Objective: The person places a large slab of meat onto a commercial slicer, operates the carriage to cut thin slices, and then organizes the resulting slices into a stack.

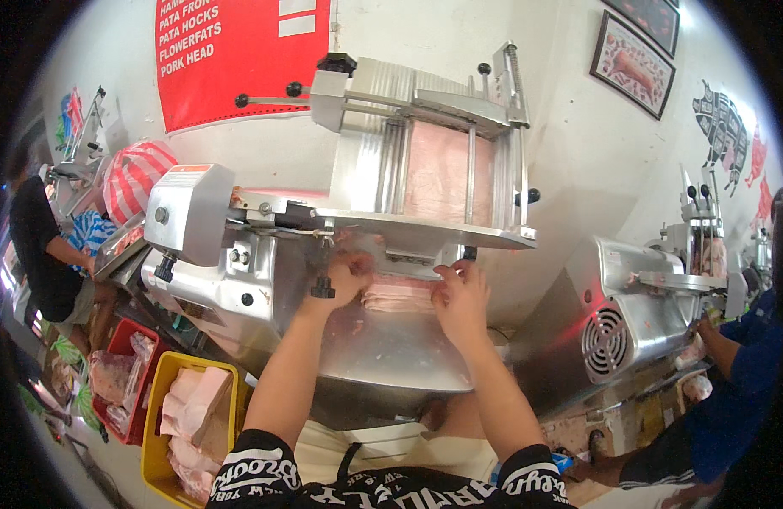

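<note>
A metal meat slicer (209, 216) stands in front of me, a pale pink slab of meat (446, 174) lying in its slanted carriage (425, 102). Below the carriage, a small layered stack of thin meat slices (398, 299) rests on the steel receiving surface (391, 352). At the stack's left end is my left hand (349, 276), its fingers bent in toward the slices and partly hidden under the carriage edge. My right hand (462, 293) is closed at the right end, thumb against the slices and fingers curled near a black knob.
A yellow crate (162, 356) of pale meat pieces and a red crate (145, 333) with bagged meat stand at lower left. Another slicer (624, 314) is at right. One person (44, 246) works at far left, another (752, 356) at right. Small scraps dot the steel.
</note>
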Demonstrator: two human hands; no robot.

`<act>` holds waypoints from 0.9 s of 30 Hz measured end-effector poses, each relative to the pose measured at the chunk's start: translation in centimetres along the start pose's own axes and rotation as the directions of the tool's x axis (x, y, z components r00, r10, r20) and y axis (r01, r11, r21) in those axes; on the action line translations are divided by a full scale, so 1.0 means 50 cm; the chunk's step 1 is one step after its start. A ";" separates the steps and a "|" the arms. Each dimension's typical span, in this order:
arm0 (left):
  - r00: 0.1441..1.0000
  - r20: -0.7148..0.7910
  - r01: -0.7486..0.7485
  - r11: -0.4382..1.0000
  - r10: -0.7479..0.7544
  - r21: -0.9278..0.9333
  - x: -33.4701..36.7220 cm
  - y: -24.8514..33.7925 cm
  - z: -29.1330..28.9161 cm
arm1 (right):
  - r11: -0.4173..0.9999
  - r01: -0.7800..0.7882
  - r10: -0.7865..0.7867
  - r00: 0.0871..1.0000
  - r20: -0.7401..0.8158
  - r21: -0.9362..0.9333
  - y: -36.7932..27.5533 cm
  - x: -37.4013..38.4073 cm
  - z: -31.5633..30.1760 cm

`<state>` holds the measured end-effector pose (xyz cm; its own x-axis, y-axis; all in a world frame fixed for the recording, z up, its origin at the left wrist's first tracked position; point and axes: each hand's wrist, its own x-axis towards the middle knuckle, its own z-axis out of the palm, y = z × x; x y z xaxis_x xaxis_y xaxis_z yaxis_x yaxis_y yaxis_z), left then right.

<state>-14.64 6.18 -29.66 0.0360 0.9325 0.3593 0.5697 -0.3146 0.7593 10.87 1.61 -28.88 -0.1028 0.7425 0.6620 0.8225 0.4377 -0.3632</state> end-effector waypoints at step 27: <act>0.959 0.282 0.137 0.856 0.012 -0.498 -0.052 0.102 0.012 | 0.753 -0.079 0.007 0.994 0.111 0.653 -0.051 0.026 -0.008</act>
<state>-11.35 2.24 -27.03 0.2730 0.9410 0.2002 0.0834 -0.2304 0.9695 8.87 1.27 -26.84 -0.1581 0.7974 0.5824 0.2620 0.6026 -0.7538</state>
